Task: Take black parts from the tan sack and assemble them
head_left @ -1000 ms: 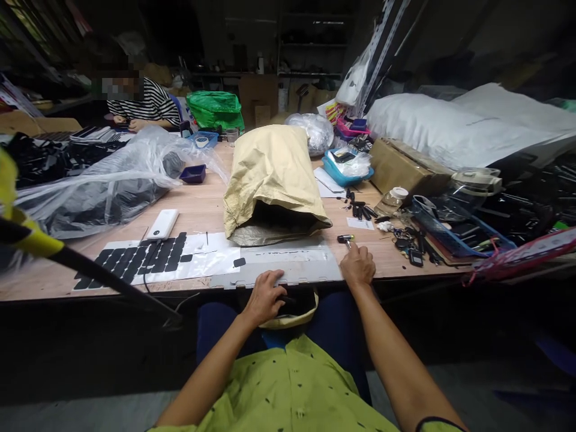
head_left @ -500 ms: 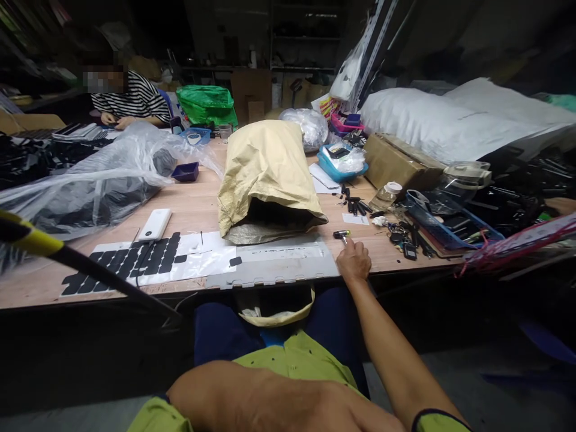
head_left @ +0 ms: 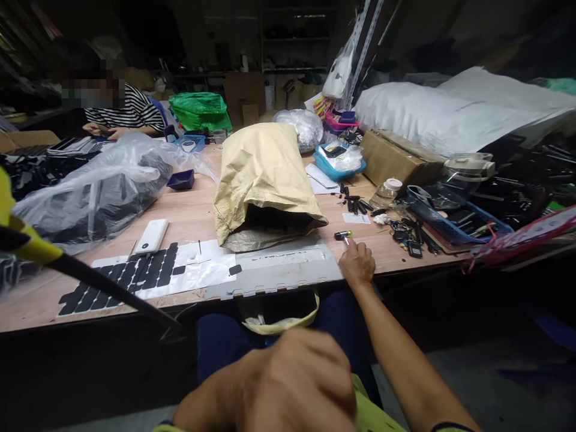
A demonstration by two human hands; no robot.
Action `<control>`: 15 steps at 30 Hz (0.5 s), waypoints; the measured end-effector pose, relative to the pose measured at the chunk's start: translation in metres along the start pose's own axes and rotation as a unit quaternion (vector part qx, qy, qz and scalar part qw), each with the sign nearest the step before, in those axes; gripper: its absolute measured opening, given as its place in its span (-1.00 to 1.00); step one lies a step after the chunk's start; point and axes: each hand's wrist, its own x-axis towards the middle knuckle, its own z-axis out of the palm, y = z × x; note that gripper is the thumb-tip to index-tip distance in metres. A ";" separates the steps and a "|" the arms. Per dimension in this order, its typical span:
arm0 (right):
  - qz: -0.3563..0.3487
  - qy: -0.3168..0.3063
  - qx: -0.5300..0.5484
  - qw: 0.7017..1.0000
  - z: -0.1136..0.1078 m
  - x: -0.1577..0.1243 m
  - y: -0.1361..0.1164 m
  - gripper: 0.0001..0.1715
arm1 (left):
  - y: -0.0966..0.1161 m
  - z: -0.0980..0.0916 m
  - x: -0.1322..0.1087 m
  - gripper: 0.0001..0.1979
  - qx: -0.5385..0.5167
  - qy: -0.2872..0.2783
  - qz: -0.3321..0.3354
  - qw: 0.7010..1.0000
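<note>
My right hand [head_left: 357, 262] rests at the table's front edge, its fingers curled together. Just beyond its fingertips is a small black tool with a yellow-green end [head_left: 343, 234]; a pale bit shows between the two. What the fingers grip is too small to name. Close below the camera, my left hand [head_left: 306, 375] is raised in front of my body, blurred, with the fingers curled in; anything inside it is hidden. A yellow woven sack [head_left: 265, 174] lies in the middle with its dark mouth facing me, partly over a grey flat board [head_left: 288, 273].
A white power bank [head_left: 152, 236] and a black-patterned sheet [head_left: 130, 276] lie at left, near a plastic-wrapped bundle [head_left: 108, 192]. Black small parts [head_left: 357, 204], a jar [head_left: 387, 195], a cardboard box [head_left: 398, 159] and a blue basket [head_left: 454, 225] crowd the right. A co-worker [head_left: 126, 111] sits far left.
My left hand has come up into view in front of my body, where mostly the forearm showed before. My right hand stays by the small black tool. The view has shifted slightly.
</note>
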 end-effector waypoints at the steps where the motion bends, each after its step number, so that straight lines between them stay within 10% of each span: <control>1: 0.002 -0.003 0.002 1.000 -0.001 0.000 0.000 -0.58 | -0.004 -0.012 0.004 -0.62 0.044 0.076 -0.010 0.996; 4: 0.005 -0.008 0.005 1.000 -0.002 0.000 0.000 -0.58 | -0.039 -0.060 0.014 -0.79 0.184 0.334 -0.144 0.913; 7: 0.001 -0.008 0.007 1.000 -0.002 -0.001 -0.001 -0.59 | -0.097 -0.110 0.016 -0.83 0.257 0.452 -0.386 0.762; 10: 0.001 -0.008 0.007 1.000 -0.002 -0.001 -0.002 -0.58 | -0.145 -0.143 0.010 -0.80 0.305 0.449 -0.534 0.648; 15: -0.001 -0.006 -0.002 1.000 -0.002 -0.001 -0.002 -0.57 | -0.175 -0.159 0.007 -0.77 0.333 0.364 -0.637 0.592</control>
